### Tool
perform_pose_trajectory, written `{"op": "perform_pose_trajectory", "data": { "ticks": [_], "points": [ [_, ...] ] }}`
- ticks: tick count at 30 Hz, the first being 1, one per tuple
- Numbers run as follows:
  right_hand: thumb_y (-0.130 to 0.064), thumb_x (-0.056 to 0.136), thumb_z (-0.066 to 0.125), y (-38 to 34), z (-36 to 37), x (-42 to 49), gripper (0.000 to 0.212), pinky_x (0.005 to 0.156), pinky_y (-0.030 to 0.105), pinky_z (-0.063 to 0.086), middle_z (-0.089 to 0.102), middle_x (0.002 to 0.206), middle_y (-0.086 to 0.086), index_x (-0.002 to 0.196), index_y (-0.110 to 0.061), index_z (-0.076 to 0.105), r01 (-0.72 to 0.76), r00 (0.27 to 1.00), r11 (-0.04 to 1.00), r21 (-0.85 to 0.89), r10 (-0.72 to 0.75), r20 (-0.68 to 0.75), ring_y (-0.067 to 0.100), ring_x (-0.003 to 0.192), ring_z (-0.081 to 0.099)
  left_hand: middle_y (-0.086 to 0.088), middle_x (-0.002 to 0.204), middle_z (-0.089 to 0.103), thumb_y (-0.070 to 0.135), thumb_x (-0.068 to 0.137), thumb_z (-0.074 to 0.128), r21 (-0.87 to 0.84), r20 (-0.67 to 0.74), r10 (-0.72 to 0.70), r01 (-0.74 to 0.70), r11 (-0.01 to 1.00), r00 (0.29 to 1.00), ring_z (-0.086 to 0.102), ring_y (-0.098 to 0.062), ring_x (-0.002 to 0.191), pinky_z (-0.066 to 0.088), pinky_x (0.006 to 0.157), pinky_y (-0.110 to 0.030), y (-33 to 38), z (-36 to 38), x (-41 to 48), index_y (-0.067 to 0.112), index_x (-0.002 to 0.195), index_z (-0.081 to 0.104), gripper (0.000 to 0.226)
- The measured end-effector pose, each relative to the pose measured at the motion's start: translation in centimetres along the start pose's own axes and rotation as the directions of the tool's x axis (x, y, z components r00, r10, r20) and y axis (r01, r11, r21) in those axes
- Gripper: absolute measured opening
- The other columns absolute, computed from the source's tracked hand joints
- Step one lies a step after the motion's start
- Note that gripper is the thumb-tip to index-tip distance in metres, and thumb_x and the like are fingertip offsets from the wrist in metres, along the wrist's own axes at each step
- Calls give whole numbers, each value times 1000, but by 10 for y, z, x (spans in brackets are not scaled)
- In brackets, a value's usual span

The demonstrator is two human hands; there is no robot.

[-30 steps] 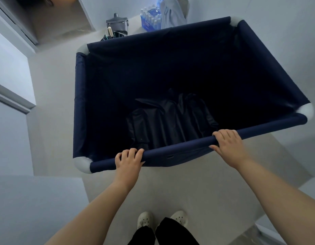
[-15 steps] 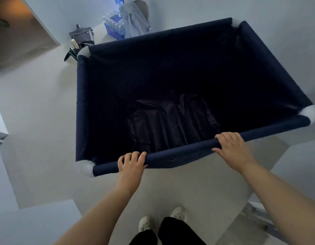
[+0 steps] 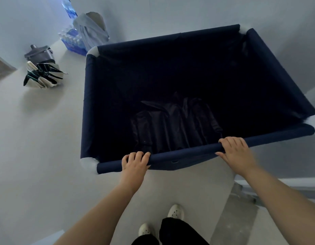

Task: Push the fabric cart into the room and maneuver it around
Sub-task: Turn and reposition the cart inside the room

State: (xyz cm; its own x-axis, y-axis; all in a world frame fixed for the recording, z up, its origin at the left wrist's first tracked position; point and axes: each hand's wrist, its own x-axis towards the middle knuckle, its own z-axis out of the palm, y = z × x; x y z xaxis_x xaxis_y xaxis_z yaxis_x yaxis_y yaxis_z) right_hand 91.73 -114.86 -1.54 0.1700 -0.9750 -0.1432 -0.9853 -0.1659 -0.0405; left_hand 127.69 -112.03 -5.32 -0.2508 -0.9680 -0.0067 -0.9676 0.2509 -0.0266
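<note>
Pale floor (image 3: 38,138) surrounds the navy fabric cart (image 3: 171,71); our left hand (image 3: 134,162) and right hand (image 3: 237,152) each clasp its near padded rail.

Navy fabric cart (image 3: 89,110) on a pale floor (image 3: 38,138), left hand (image 3: 134,162) and right hand (image 3: 235,152) wrapped over its near rail, dark crumpled liner (image 3: 174,126) inside, bottled water pack (image 3: 71,41) beyond

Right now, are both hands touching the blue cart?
Touching. The head view shows the left hand and right hand curled over the cart near rail.
</note>
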Motion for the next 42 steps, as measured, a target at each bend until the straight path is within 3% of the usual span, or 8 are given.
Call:
{"op": "perform_pose_trajectory", "data": {
  "ticks": [3,5,10,15,20,27,35,42],
  "points": [
    [-41,81,62,12,4,-17,47,92,46,43,61,101,12,110,-5,56,-68,998,998,17,69,-4,31,98,57,-3,92,66,34,65,80,16,2,62,-62,998,998,62,-26,82,51,76,-42,12,-5,10,19,109,60,50],
    [-38,79,67,20,7,-29,47,93,46,42,61,101,12,110,-5,56,-110,994,994,18,110,-4,31,98,57,-3,92,66,34,65,81,27,-4,105,-104,994,995,62,-26,81,52,75,-42,20,-7,16,18,109,61,50],
    [-50,83,46,34,15,-57,51,90,46,44,61,99,11,109,-6,55,-179,983,983,28,180,-46,31,94,57,-3,93,66,34,69,78,47,-8,205,-204,978,979,62,-27,82,52,76,-43,34,-11,29,18,110,61,47],
    [-43,82,61,21,14,-51,45,91,44,41,60,98,10,110,-8,55,-227,973,973,47,228,-28,30,93,55,-6,93,67,30,68,80,65,30,281,-282,957,959,63,-30,81,51,75,-44,15,-17,52,16,111,62,48],
    [-44,83,58,3,20,-44,45,93,43,40,58,98,9,111,-9,54,-253,966,965,61,256,-41,29,93,54,-7,96,67,30,71,78,57,52,293,-296,953,955,62,-30,86,50,78,-47,-4,-18,64,17,113,61,46],
    [-47,87,50,-14,19,-37,50,100,41,32,56,108,8,121,-11,49,-289,956,957,16,287,57,28,105,49,-2,90,66,34,72,76,19,-18,354,-353,935,935,61,-26,77,51,68,-41,-26,-16,62,17,109,61,43],
    [-46,86,51,-70,21,-21,49,98,43,35,57,107,10,121,-12,50,-303,950,952,-38,304,65,31,103,50,0,88,64,37,76,71,5,-40,413,-413,911,910,58,-24,74,50,65,-38,-91,-9,61,18,110,57,42],
    [-51,90,41,-146,22,10,51,103,38,28,52,116,5,127,-16,42,-281,957,959,-30,282,74,25,110,45,-2,86,63,34,78,70,7,-35,376,-376,926,926,56,-25,72,49,65,-38,-172,-10,53,17,111,58,39]
  ]
}}
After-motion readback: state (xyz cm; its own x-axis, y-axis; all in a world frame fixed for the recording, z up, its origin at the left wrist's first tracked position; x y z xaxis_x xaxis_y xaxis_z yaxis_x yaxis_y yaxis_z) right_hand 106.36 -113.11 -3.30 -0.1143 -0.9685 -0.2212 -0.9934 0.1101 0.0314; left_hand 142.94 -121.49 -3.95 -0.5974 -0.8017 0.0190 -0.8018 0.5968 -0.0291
